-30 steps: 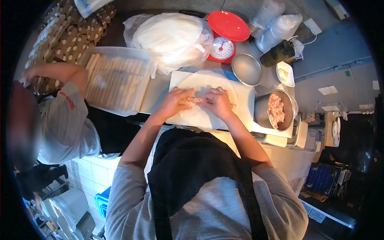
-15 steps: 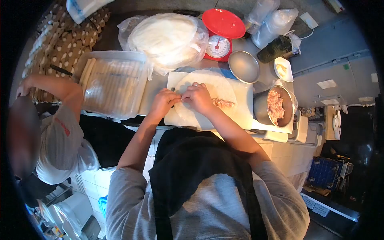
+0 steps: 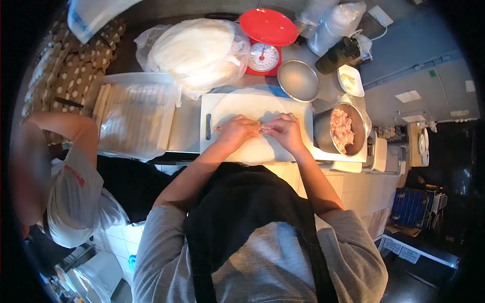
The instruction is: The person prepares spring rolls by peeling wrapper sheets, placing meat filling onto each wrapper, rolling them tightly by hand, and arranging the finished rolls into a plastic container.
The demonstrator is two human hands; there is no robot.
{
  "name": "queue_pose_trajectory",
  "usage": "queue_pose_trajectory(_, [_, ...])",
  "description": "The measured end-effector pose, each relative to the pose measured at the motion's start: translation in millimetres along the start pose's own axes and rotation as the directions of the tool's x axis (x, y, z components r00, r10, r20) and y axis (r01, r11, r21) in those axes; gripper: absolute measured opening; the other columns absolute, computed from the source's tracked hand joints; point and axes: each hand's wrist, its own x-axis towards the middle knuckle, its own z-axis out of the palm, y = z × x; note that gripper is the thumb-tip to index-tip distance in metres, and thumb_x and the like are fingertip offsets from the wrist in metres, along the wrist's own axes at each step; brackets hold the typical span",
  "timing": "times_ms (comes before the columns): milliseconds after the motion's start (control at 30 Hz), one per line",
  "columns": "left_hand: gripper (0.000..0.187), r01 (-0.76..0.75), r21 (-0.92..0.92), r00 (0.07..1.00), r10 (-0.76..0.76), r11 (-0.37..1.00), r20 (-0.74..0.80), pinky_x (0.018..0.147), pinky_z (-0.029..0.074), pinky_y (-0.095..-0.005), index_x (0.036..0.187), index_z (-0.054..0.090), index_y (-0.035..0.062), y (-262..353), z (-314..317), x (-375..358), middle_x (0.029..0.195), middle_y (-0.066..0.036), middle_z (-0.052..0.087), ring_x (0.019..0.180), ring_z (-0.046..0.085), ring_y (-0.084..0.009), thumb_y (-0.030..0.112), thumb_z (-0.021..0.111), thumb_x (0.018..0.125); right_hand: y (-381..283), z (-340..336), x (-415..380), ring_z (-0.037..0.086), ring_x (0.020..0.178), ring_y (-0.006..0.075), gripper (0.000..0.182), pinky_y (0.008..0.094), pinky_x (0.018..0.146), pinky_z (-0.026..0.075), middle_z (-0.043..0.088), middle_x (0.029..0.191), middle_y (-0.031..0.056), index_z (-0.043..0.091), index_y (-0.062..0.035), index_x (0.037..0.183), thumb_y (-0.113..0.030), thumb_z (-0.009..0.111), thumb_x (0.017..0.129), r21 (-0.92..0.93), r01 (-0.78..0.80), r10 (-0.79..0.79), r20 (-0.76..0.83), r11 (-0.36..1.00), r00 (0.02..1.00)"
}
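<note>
On the white cutting board [image 3: 306,144] lies a thin, pale round wrapper sheet [image 3: 255,152]. A strip of pinkish minced meat filling [image 3: 262,130] runs across the sheet. My left hand [image 3: 239,132] is closed over the left part of this strip, its fingers bent down. From the right, my right hand [image 3: 285,129] pinches the filling close to my left fingertips. Both hands hide much of the strip.
A metal pot [image 3: 326,132] of minced meat stands right of the board. Behind are a bagged wrapper stack [image 3: 194,53], a red scale [image 3: 268,26] and a metal bowl [image 3: 298,81]. At left are a plastic tub [image 3: 134,118] of rolls and a co-worker [image 3: 76,177].
Both hands have moved right along the sheet, from its left side onto the filling. The filling now spreads farther left in a longer strip. The view has shifted slightly.
</note>
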Motion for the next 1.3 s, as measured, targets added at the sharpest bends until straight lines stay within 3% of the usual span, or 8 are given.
queue_pose_trajectory(167, [0.038,0.021,0.125,1.0,-0.023,0.992,0.016,0.082,0.05,-0.0343,0.108,0.069,0.0102,9,25,10,0.103,-0.008,0.069,0.09,0.062,-0.0248,0.02,0.073,0.071,22,-7,-17,0.056,0.075,0.0189,0.013,0.033,0.075,0.039,0.064,0.076,-0.0028,0.073,-0.0148,0.073,-0.015,0.082,0.062,0.006,-0.076,0.076,-0.058,0.997,0.995])
queue_pose_trajectory(267, [0.041,0.0,0.082,1.0,0.001,0.997,-0.019,0.083,0.049,-0.0342,0.109,0.067,0.0077,21,27,20,0.104,-0.008,0.069,0.09,0.062,-0.0251,0.02,0.073,0.07,25,-13,-26,0.058,0.072,0.0196,0.016,0.0306,0.077,0.041,0.066,0.076,-0.0004,0.074,-0.0125,0.075,-0.01,0.082,0.062,0.298,-0.247,0.265,-0.02,0.922,0.964])
queue_pose_trajectory(467, [0.039,0.015,0.038,0.998,-0.018,0.999,0.068,0.085,0.048,-0.0347,0.105,0.067,0.0039,28,55,35,0.106,-0.009,0.068,0.09,0.062,-0.0259,0.019,0.074,0.069,38,-26,-33,0.061,0.076,0.0201,0.019,0.0316,0.076,0.044,0.068,0.079,0.0036,0.072,-0.0093,0.077,-0.006,0.082,0.061,0.108,-0.05,0.062,-0.109,0.993,0.992])
queue_pose_trajectory(567, [0.036,-0.051,0.041,0.997,0.049,0.998,0.055,0.085,0.048,-0.0343,0.104,0.068,0.005,33,56,42,0.104,-0.009,0.068,0.09,0.062,-0.0258,0.018,0.072,0.071,30,-33,-36,0.061,0.079,0.0226,0.025,0.0325,0.078,0.045,0.068,0.081,0.0051,0.071,-0.0091,0.082,-0.005,0.082,0.06,0.161,-0.189,0.211,-0.127,0.969,0.969])
queue_pose_trajectory(700, [0.031,-0.026,0.063,0.979,0.013,0.998,0.203,0.084,0.048,-0.0344,0.103,0.068,0.0087,33,62,46,0.106,-0.007,0.068,0.092,0.062,-0.0246,0.018,0.07,0.074,47,-29,-41,0.06,0.081,0.0256,0.034,0.035,0.08,0.045,0.068,0.087,0.0065,0.069,-0.0091,0.089,-0.005,0.082,0.058,0.081,-0.154,0.159,-0.059,0.985,0.985])
queue_pose_trajectory(800, [0.03,0.006,0.194,0.999,0.001,0.981,-0.04,0.083,0.048,-0.0351,0.104,0.068,0.0124,38,53,33,0.106,-0.005,0.066,0.092,0.06,-0.0233,0.02,0.069,0.075,32,-36,-35,0.06,0.08,0.0261,0.037,0.0362,0.078,0.046,0.067,0.089,0.0067,0.07,-0.0091,0.091,-0.005,0.082,0.057,0.147,-0.161,0.169,-0.04,0.976,0.985])
queue_pose_trajectory(967, [0.033,0.061,0.287,0.994,-0.084,0.956,0.068,0.082,0.047,-0.0367,0.107,0.067,0.0151,23,10,9,0.097,-0.003,0.063,0.091,0.058,-0.0239,0.022,0.069,0.075,31,-11,-30,0.058,0.079,0.0258,0.039,0.0361,0.077,0.047,0.062,0.084,0.0065,0.07,-0.008,0.095,-0.009,0.083,0.058,0.04,0.0,0.002,-0.041,0.999,0.999])
queue_pose_trajectory(1300, [0.032,0.132,0.203,0.981,-0.158,0.97,0.116,0.083,0.045,-0.0367,0.107,0.068,0.0094,-6,-49,-25,0.094,-0.007,0.063,0.09,0.056,-0.0274,0.02,0.07,0.076,33,-20,-34,0.055,0.086,0.0259,0.034,0.0348,0.077,0.048,0.058,0.092,0.0087,0.072,-0.0082,0.097,-0.006,0.08,0.064,0.073,-0.134,0.131,0.044,0.988,0.99])
